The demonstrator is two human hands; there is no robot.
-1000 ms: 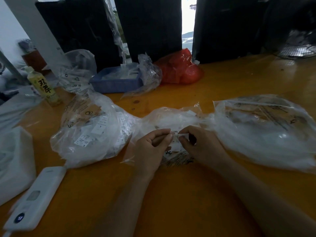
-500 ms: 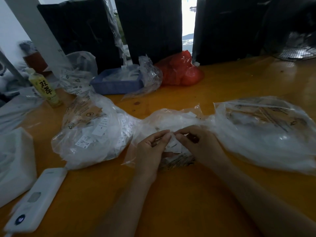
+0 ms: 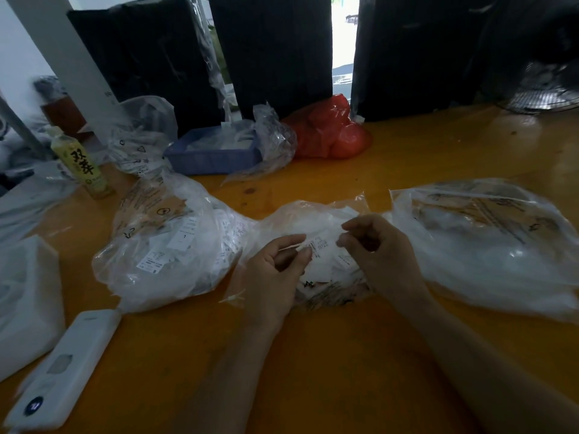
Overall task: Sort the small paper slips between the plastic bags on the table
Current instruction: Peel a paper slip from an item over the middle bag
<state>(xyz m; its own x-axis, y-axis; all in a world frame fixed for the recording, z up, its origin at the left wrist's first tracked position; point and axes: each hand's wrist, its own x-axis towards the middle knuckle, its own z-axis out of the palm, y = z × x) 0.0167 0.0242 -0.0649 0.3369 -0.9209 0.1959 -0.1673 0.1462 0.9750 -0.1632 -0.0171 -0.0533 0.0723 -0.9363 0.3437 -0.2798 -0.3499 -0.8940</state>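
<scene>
Three clear plastic bags lie in a row on the orange table (image 3: 329, 371). The left bag (image 3: 163, 252) bulges with several small printed paper slips. A flatter middle bag (image 3: 313, 220) lies under my hands, with slips on it. At the right, a big bag (image 3: 488, 242) holds white contents. My left hand (image 3: 275, 270) and my right hand (image 3: 376, 249) are over the middle bag, each pinching an end of a small white paper slip (image 3: 321, 245) held between them.
A white remote-like device (image 3: 65, 368) and a white box (image 3: 25, 302) sit at the near left. Behind stand a yellow drink bottle (image 3: 80, 164), a blue tray (image 3: 216, 155) with a clear bag, a red bag (image 3: 329, 133), black panels and a fan (image 3: 545, 92).
My hands have drawn slightly apart and my right hand has lifted, stretching a slip between them. The view has shifted a little.
</scene>
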